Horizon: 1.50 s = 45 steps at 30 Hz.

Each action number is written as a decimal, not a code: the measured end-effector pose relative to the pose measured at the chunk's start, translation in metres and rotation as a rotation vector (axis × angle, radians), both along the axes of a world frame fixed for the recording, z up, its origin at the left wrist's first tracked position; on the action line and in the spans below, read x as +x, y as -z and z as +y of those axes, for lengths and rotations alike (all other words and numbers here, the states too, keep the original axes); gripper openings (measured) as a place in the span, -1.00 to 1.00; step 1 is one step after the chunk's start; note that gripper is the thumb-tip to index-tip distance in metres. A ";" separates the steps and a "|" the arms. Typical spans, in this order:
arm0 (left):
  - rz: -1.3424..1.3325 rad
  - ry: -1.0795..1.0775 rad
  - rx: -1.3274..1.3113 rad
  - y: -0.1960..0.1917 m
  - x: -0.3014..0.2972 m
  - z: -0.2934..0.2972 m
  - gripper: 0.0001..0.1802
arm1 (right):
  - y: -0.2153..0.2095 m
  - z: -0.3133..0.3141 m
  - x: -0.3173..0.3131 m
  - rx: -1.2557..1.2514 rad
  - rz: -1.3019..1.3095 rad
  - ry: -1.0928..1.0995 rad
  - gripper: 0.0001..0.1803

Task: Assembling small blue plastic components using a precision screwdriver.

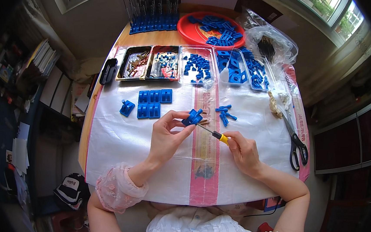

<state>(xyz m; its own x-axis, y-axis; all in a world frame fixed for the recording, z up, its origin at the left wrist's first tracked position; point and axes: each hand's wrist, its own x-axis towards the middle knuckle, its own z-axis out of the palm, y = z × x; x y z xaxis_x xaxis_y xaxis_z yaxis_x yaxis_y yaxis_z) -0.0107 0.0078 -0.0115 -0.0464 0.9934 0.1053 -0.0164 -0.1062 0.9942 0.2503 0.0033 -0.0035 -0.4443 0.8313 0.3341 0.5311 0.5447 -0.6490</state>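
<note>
Head view: the left of two fisheye cameras worn side by side, looking steeply down and forward.
Table: the wooden table under white woven plastic sheeting point(124, 164) fills the middle.
Bare hands: left hand point(166, 137) toward 8 o'clock, right hand point(243, 153) toward 4, both near.
White ruffled fabric blouse point(190, 229): 6 o'clock, nearer the lens.
Round red plastic basin point(183, 29): toward 1 o'clock, farther off.
</note>
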 end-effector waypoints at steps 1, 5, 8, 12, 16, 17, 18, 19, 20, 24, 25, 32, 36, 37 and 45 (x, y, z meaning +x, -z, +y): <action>-0.007 -0.007 0.013 0.001 0.000 0.000 -0.71 | -0.002 0.000 -0.001 0.002 0.004 -0.008 -0.78; -0.028 -0.011 0.008 0.004 -0.001 0.002 -0.71 | 0.000 0.000 -0.007 0.078 0.107 -0.030 -0.71; -0.029 -0.005 0.001 0.004 -0.001 0.003 -0.70 | 0.012 0.000 -0.001 0.033 0.122 -0.017 -0.69; -0.030 -0.002 0.009 0.005 -0.002 0.002 -0.69 | 0.004 -0.001 -0.002 0.025 0.075 0.003 -0.77; -0.040 0.004 -0.006 0.003 -0.001 0.002 -0.69 | -0.001 -0.002 -0.002 0.026 0.006 0.033 -0.85; -0.032 0.006 -0.005 0.003 -0.001 0.002 -0.69 | 0.000 -0.001 -0.002 0.039 -0.011 0.035 -0.83; -0.025 0.009 -0.004 0.003 -0.002 0.002 -0.69 | 0.001 0.000 -0.001 0.052 -0.027 0.037 -0.82; -0.018 0.012 -0.003 0.003 -0.001 0.002 -0.69 | 0.002 0.000 0.000 0.066 -0.044 0.040 -0.80; -0.018 0.014 -0.004 0.003 -0.001 0.002 -0.69 | 0.003 0.000 0.001 0.063 -0.033 0.030 -0.77; -0.026 0.016 0.000 0.003 -0.002 0.002 -0.70 | 0.001 -0.001 -0.001 0.040 0.046 -0.005 -0.70; -0.030 0.016 0.004 0.004 -0.002 0.002 -0.70 | 0.000 -0.002 -0.002 0.033 0.074 -0.010 -0.70; -0.024 0.012 0.000 0.001 -0.002 0.003 -0.70 | 0.017 -0.001 -0.001 -0.011 0.115 0.021 -0.66; -0.021 0.026 0.011 0.004 -0.002 0.002 -0.69 | 0.004 -0.002 -0.001 0.001 0.019 0.017 -0.77; -0.028 0.033 0.011 0.004 -0.002 0.002 -0.69 | 0.002 -0.002 0.000 0.010 -0.023 0.015 -0.80; -0.015 0.050 0.029 0.004 -0.001 0.002 -0.71 | 0.003 -0.001 0.000 0.044 -0.034 0.017 -0.78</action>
